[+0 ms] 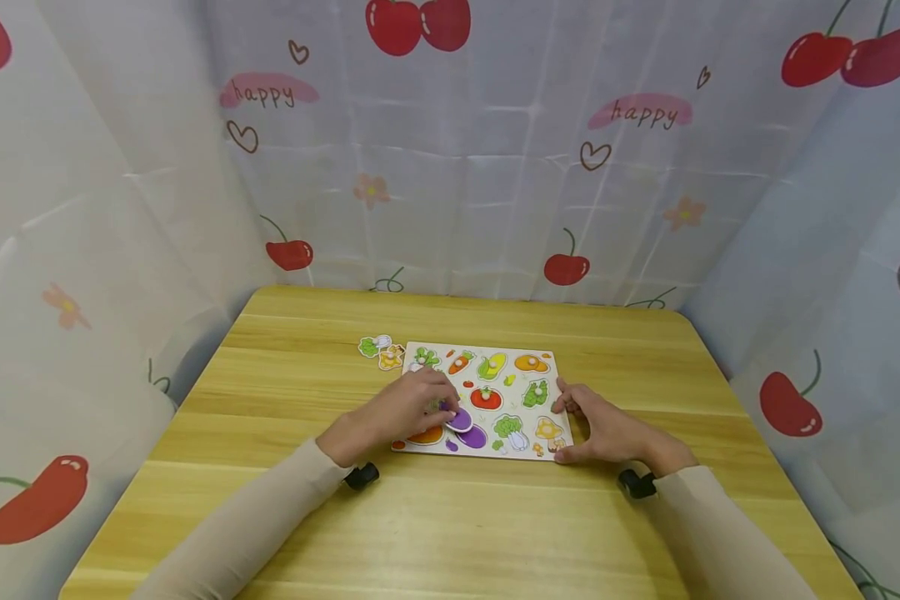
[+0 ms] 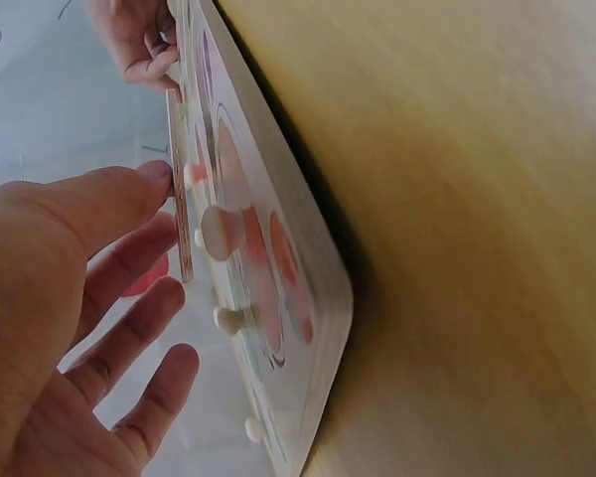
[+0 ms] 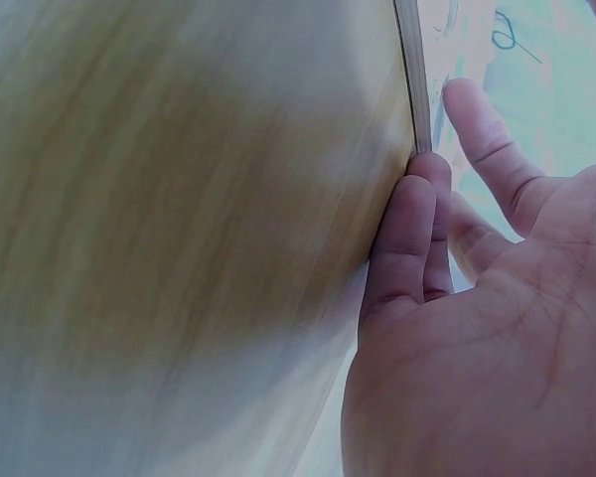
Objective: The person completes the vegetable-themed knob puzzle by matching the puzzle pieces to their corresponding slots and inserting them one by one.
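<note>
A purple eggplant puzzle piece [image 1: 460, 420] is pinched between the thumb and fingers of my left hand [image 1: 412, 406]. It overlaps the printed purple eggplant on the white vegetable puzzle board [image 1: 521, 383] in the head view. In the left wrist view the piece [image 2: 182, 214] shows edge-on beside the knobs, the other fingers spread. My right hand [image 1: 598, 423] rests at the board's right edge, thumb by the near corner and fingers farther up the side. Fingertips [image 3: 407, 214] meet the board's edge in the right wrist view.
Loose cabbage [image 1: 373, 345] and mushroom [image 1: 391, 357] pieces lie beyond the board's far left corner. Knobbed pieces such as the tomato [image 1: 486, 398] and corn [image 1: 492, 365] sit on the board. A patterned curtain [image 1: 450, 225] surrounds the wooden table [image 1: 465, 525].
</note>
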Tool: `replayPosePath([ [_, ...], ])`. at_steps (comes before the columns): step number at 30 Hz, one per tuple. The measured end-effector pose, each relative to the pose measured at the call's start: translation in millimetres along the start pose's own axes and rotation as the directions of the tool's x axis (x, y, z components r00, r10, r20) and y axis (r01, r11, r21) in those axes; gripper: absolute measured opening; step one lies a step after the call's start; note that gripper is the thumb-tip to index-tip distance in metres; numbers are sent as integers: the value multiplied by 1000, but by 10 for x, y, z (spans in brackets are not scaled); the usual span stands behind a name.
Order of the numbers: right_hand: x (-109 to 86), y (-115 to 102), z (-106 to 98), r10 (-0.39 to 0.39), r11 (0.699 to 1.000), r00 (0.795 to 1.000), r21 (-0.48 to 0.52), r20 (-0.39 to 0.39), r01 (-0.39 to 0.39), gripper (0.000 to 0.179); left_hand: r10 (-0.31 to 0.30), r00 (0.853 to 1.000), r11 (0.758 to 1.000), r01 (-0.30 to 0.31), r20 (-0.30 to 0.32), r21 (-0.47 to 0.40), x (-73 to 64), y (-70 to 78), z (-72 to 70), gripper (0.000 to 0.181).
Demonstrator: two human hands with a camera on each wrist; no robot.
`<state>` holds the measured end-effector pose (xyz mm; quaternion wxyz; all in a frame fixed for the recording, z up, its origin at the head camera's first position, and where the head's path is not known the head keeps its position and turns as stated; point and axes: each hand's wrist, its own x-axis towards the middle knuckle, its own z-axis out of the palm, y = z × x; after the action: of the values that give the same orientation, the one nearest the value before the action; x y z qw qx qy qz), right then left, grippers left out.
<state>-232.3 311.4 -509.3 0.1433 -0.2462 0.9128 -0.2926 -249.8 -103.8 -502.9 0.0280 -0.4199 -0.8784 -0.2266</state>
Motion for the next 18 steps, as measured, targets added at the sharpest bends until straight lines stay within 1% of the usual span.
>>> replayPosePath([
  [6, -4, 5, -1, 2, 1000, 1000, -1, -5, -2, 75, 54, 999, 998, -54, 6, 15, 22, 36, 44, 7],
  [11, 1, 14, 1, -12, 1000, 1000, 3, -11, 13, 74, 64, 998, 998, -65, 18, 27, 35, 58, 88, 7],
  [18, 1, 27, 2, -13, 1000, 1000, 7, -10, 13, 73, 87, 996, 996, -88, 32, 21, 49, 105, 98, 5],
])
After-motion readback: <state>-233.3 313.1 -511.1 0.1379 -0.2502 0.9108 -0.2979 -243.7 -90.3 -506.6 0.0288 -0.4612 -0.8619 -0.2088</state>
